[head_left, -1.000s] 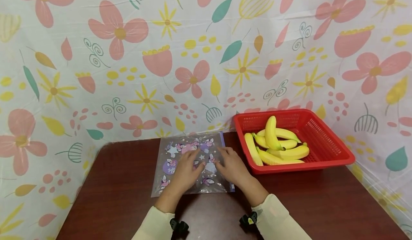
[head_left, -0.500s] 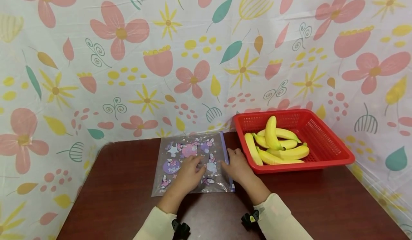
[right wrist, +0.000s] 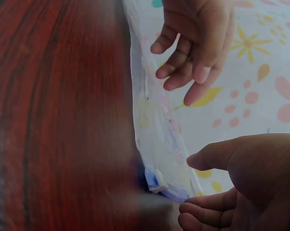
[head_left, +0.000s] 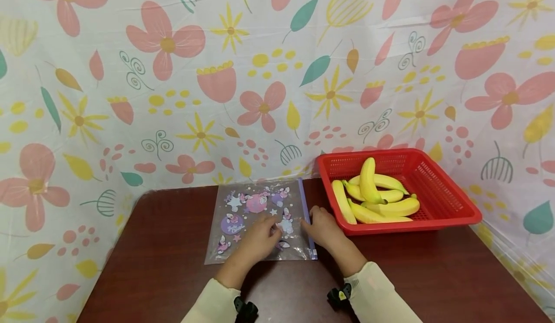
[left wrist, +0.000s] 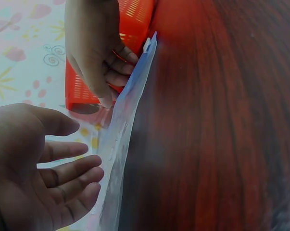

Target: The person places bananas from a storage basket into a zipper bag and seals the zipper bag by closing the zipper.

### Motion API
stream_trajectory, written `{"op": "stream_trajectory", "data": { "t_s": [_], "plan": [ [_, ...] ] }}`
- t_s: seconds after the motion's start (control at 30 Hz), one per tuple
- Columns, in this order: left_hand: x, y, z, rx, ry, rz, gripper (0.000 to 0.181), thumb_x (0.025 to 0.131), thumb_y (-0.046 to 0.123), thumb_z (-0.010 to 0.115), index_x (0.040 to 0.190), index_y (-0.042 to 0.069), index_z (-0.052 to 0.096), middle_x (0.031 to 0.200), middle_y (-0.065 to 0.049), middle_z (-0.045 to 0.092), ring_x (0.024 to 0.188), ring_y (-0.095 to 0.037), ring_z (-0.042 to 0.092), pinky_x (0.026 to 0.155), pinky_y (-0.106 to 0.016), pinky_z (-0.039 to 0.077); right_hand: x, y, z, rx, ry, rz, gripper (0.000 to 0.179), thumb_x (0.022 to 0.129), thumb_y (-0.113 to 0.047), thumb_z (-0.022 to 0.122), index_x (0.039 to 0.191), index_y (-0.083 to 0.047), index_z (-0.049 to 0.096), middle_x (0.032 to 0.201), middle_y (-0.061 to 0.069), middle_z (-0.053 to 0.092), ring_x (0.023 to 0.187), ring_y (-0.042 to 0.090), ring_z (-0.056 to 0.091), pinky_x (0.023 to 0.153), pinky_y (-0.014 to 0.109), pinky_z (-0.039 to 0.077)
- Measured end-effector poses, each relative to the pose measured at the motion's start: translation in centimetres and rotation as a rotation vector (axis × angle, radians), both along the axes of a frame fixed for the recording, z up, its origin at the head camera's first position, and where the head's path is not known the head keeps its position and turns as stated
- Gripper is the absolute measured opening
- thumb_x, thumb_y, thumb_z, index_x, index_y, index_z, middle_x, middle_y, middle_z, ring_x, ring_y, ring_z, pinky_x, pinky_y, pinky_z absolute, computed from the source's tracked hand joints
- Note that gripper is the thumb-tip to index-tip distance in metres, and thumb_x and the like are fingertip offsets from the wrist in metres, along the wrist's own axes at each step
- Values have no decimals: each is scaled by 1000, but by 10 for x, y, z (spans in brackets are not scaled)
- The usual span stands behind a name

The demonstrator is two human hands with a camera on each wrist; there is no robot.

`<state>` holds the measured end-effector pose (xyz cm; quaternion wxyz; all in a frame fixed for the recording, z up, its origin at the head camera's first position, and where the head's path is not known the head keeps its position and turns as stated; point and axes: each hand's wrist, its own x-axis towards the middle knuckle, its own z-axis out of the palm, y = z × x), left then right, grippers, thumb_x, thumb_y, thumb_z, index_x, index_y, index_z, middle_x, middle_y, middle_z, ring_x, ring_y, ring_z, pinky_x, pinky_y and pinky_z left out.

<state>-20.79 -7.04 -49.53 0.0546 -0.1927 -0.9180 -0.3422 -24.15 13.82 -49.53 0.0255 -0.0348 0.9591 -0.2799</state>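
Observation:
A clear plastic zip bag [head_left: 236, 246] printed with pink and purple cartoon figures lies flat on the table, its purple zip strip [head_left: 303, 195] on the right side. My left hand [head_left: 257, 240] hovers just over the bag's middle, fingers loosely bent and holding nothing in the left wrist view. At the zip strip is my right hand [head_left: 324, 227], thumb over the bag side and fingers beyond the strip. In the right wrist view a gap shows between that thumb and the fingers, near the zip slider [right wrist: 157, 182]. Whether those fingertips touch the strip is unclear.
A red plastic basket [head_left: 451, 188] with several yellow bananas [head_left: 367, 181] stands right of the bag, close beside my right hand. Behind the dark wooden table [head_left: 165, 246] hangs a flower-patterned cloth [head_left: 260, 48]. Each wrist wears a black strapped device.
My right hand has moved right, from over the bag to its zip strip, and its fingers have bent more. The left hand has shifted slightly right and down. The bag stays in place.

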Motion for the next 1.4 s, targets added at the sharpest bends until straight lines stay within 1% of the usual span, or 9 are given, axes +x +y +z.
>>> {"op": "stream_trajectory", "data": {
  "t_s": [0.13, 0.2, 0.37, 0.5, 0.73, 0.9, 1.07, 1.23, 1.4],
  "plan": [
    [2, 1, 0, -27, -26, -14, 31, 94, 15, 63, 121, 1, 68, 115, -15, 68, 102, -27, 66, 93, -45, 54, 0, 1, -2, 19, -4, 6, 31, 89, -28, 73, 94, -1, 59, 89, 13, 57, 77, 25, 56, 73, 41, 50],
    [2, 2, 0, -30, -25, -21, 29, 93, 14, 64, 119, 1, 68, 113, -15, 68, 101, -27, 66, 91, -44, 54, 0, 1, -3, 19, 13, 17, 28, 88, -26, 73, 91, -2, 59, 88, 12, 56, 76, 24, 55, 71, 40, 49],
    [3, 4, 0, -27, -16, -39, 26, 92, 13, 64, 114, 0, 69, 101, -12, 68, 90, -24, 64, 82, -38, 54, 0, 0, -2, 20, 56, 45, 19, 87, -17, 73, 85, -5, 58, 83, 10, 54, 71, 23, 53, 66, 37, 46],
    [1, 5, -4, -46, -7, -48, 25, 92, 13, 64, 113, 1, 70, 100, -11, 69, 90, -23, 64, 83, -37, 53, 1, -2, -1, 36, 61, 60, 15, 88, -14, 71, 83, -8, 58, 80, 8, 53, 68, 20, 51, 62, 33, 44],
    [-1, 4, -7, -43, -10, -50, 24, 93, 14, 63, 112, 2, 70, 100, -10, 69, 90, -23, 64, 83, -37, 53, 4, -5, 2, 47, 122, 74, 13, 89, -15, 72, 85, -9, 60, 79, 5, 54, 68, 18, 52, 63, 33, 45],
    [0, 5, -6, -43, -16, -50, 24, 93, 13, 63, 113, 1, 70, 102, -12, 70, 92, -23, 65, 85, -38, 54, 5, -9, 4, 47, 144, 82, 12, 89, -16, 73, 87, -10, 63, 79, 3, 56, 70, 17, 53, 64, 33, 46],
    [0, 5, -5, -44, -22, -43, 27, 93, 13, 63, 115, 0, 70, 102, -11, 70, 92, -23, 65, 86, -38, 54, 8, -13, 6, 33, 180, 104, 12, 88, -14, 75, 85, -11, 63, 79, 2, 55, 69, 16, 52, 63, 32, 45],
    [-1, 5, -6, -23, -25, -40, 28, 94, 12, 60, 118, 0, 70, 99, -9, 70, 90, -21, 67, 83, -36, 55, 10, -16, 7, 0, 206, 116, 11, 87, -12, 75, 85, -12, 64, 80, 2, 57, 70, 15, 53, 64, 31, 46],
    [-2, 5, -7, 16, -64, -30, 33, 96, 13, 59, 125, 1, 67, 100, -8, 71, 87, -18, 69, 78, -32, 56, 13, -20, 8, -32, 225, 144, 8, 87, -10, 75, 88, -10, 67, 82, 2, 60, 73, 14, 55, 66, 31, 48]
  ]
}}
